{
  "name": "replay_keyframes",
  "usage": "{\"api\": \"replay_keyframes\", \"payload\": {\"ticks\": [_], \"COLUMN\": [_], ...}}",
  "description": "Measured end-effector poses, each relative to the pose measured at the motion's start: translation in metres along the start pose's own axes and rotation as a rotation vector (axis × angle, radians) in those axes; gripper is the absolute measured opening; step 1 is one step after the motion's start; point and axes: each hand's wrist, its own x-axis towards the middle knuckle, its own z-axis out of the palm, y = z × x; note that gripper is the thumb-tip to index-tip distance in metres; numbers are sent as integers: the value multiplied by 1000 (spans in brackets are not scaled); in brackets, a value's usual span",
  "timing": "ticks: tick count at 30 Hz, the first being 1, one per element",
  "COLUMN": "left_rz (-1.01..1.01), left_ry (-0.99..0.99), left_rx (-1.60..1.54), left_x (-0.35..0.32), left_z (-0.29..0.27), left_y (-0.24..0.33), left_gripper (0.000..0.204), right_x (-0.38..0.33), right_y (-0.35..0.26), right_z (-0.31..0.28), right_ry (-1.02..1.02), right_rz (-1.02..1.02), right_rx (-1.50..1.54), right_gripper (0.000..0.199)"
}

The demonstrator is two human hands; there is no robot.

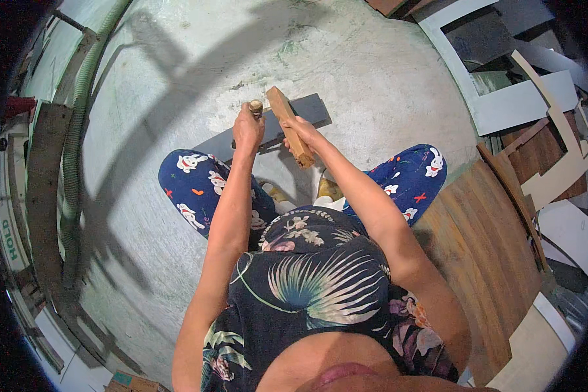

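My left hand is closed around a tool whose rounded, pale wooden handle end sticks up above the fist. The rest of that tool is mostly hidden, so its kind cannot be told. A short squared block of brown wood is gripped in my right hand, slanting from upper left to lower right, its near end rough. Both hands are above a long dark grey board that lies slanted in front of my feet. The block and the tool's handle are close together, apart at their tops.
Patterned trouser legs are bent out to both sides. Along the left runs a green ribbed hose beside a wooden plank. Sheet and board offcuts pile up at the right, near a brown wood-grain panel on the concrete floor.
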Motion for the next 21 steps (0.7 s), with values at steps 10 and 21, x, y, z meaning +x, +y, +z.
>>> {"api": "replay_keyframes", "payload": {"ticks": [10,21], "left_rz": [40,34], "left_ry": [65,94], "left_rx": [-18,-6], "left_x": [-2,-2], "left_z": [0,-1], "left_y": [1,2], "left_gripper": [39,44], "right_x": [-5,-4], "right_y": [8,19], "right_z": [-7,-9], "right_ry": [-17,-23], "right_rz": [-24,-51], "right_rx": [-14,17], "right_gripper": [50,50]}}
